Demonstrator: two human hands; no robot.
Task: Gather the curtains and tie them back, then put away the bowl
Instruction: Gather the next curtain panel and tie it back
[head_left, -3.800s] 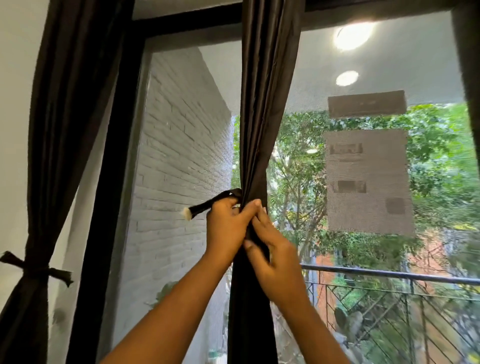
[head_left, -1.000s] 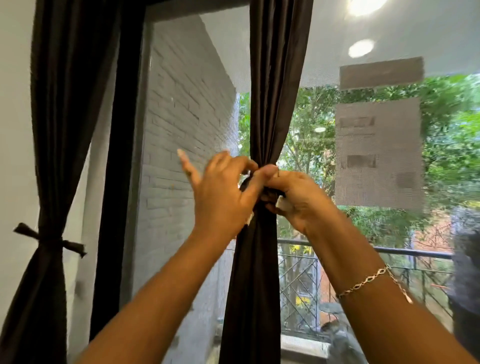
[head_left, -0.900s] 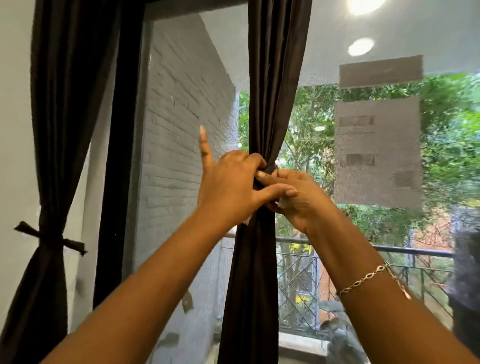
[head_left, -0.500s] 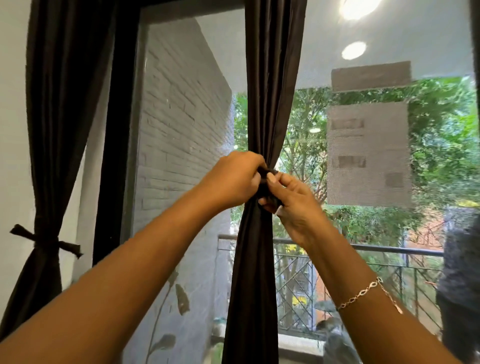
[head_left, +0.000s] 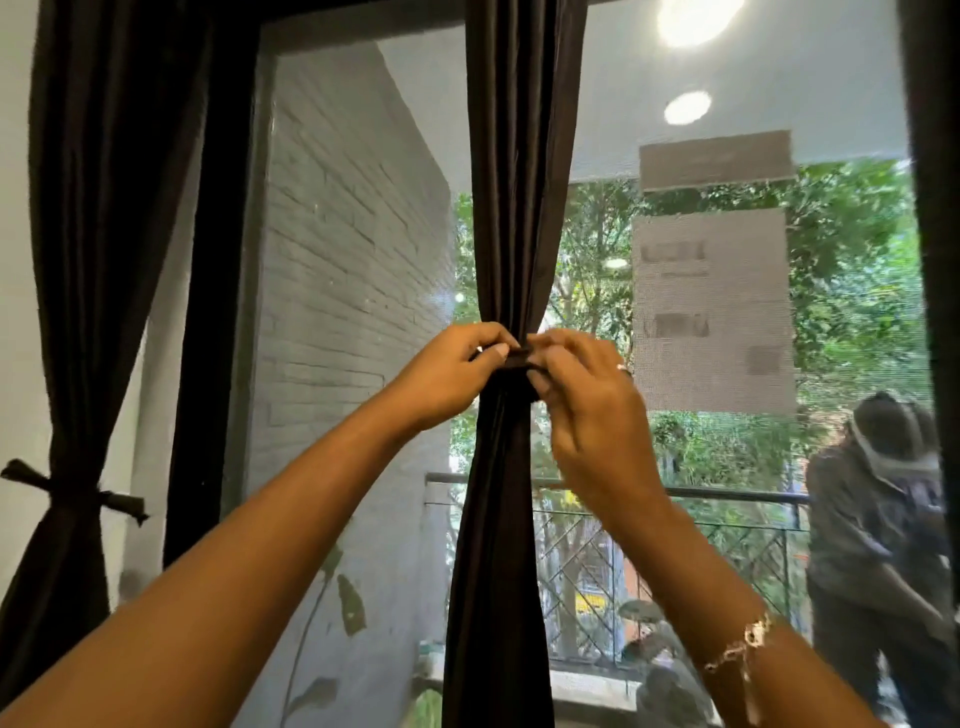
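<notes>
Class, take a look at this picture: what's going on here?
A person at a window is tying back the middle curtain. The left hand and right hand both pinch a dark tie wrapped round its gathered fabric; the knot looks unfinished. The curtain at the far left is already tied.

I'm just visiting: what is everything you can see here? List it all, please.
middle curtain: 1, dark brown, centre, gathered
tie: 1, dark, round middle curtain
left curtain: 1, dark brown, far left
left tie: 1, dark, round left curtain
window frame: 1, black, between curtains
papers: 2, grey, on glass, right
brick wall: 1, grey, outside
railing: 1, dark, outside
trees: several, green, outside
person: 1, dark clothes, far right
bracelet: 1, pale, right wrist
left hand: 1, pinches tie
right hand: 1, holds tie
</notes>
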